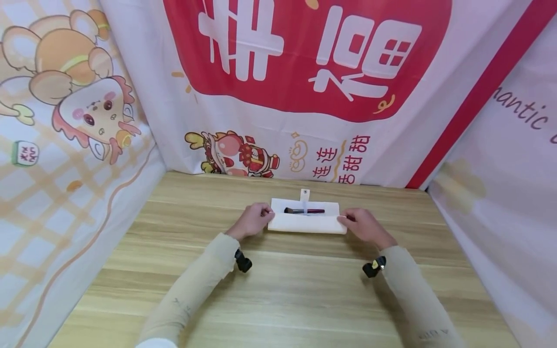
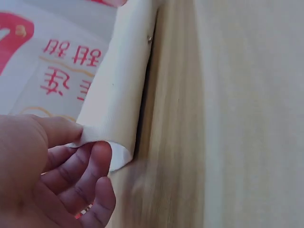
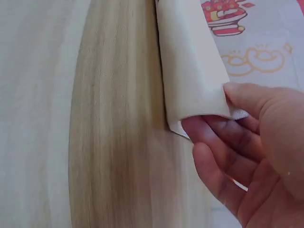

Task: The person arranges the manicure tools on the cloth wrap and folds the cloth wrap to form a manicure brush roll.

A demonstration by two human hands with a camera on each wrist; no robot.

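Observation:
A white soft case [image 1: 307,224] with a snap strap [image 1: 305,195] at its far side lies on the wooden table. Its near side is folded over in a curve, and a makeup brush [image 1: 311,211] with a dark head and reddish handle lies on the uncovered part. My left hand [image 1: 254,220] pinches the folded edge at the left end, thumb on top and fingers beneath, as the left wrist view shows. At the right end my right hand [image 1: 363,224] pinches the same edge, fingertips tucked inside the fold in the right wrist view.
The wood-grain table [image 1: 300,290] extends from my arms to a printed cloth [image 1: 304,116] hanging at the back. More printed cloths stand at the left [image 1: 65,145] and right [image 1: 500,169]. Dark wrist devices are strapped on both wrists.

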